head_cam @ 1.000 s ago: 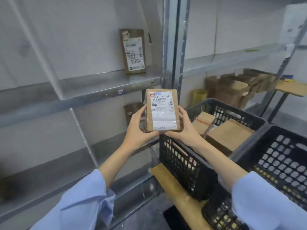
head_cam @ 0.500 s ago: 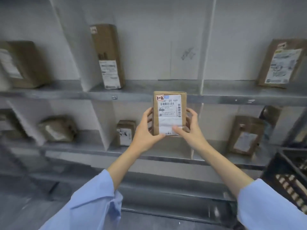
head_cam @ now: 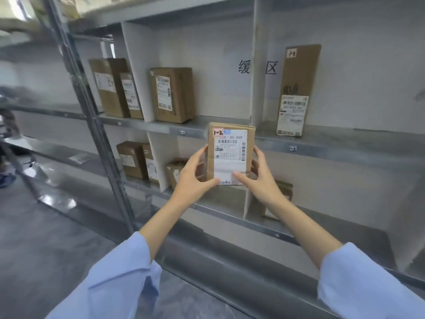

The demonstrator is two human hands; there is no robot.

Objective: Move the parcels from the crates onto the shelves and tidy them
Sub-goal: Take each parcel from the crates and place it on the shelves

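A small brown parcel [head_cam: 230, 153] with a white label and a red "1-2" sticker stands upright in the air in front of the shelves. My left hand [head_cam: 195, 178] grips its left edge and my right hand [head_cam: 259, 176] grips its right edge, thumbs on the label's lower part. The parcel's top overlaps the front lip of the middle metal shelf [head_cam: 322, 143]. Behind my hands lies the lower shelf [head_cam: 220, 210]. No crate is in view.
On the middle shelf stand a tall parcel [head_cam: 296, 88] at the right, a box [head_cam: 173, 94] and two more boxes [head_cam: 115, 87] at the left, split by white dividers [head_cam: 139, 70]. Lower parcels [head_cam: 135, 160] stand behind. A steel upright [head_cam: 92, 125] rises at the left.
The view has swung left along the shelves and come closer. The parcel stays held in both hands, upright, now level with the middle shelf's front edge. The crates have left the view.
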